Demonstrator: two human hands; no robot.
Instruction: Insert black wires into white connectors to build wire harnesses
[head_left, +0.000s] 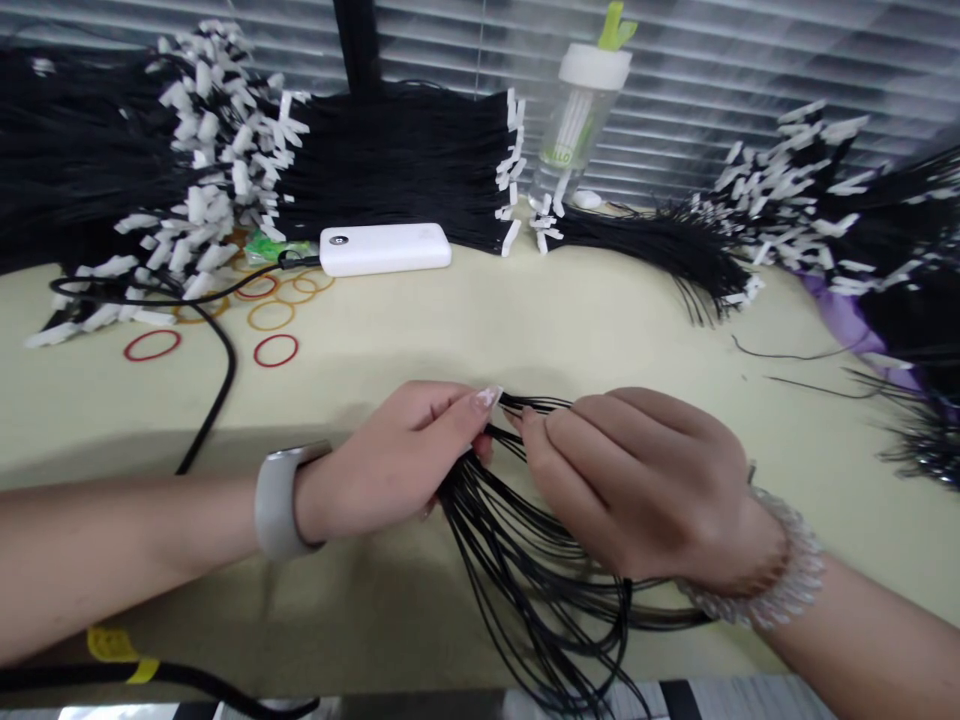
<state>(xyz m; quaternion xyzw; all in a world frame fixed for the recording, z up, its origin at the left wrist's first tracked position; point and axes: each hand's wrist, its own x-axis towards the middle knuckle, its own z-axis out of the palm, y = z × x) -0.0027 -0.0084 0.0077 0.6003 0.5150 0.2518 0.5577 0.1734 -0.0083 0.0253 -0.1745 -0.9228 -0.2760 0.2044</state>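
Note:
A loose bundle of thin black cables (540, 570) hangs over the front part of the table, its gathered end up between my hands. My left hand (420, 450), with a grey watch band on the wrist, is closed around that end, thumb on top. From the right, my right hand (637, 470) comes in palm down, fingers curled and pinched on a few of the cables just beside my left thumb. The right fingertips are partly hidden, and a clear bead bracelet circles that wrist.
Behind lie stacks of black cables (397, 160) with white connectors, and more on the right (802, 200). A white power bank (386, 249), rubber bands (275, 350) and a bottle (581, 120) stand or lie around. A thick black cord (217, 400) crosses the left.

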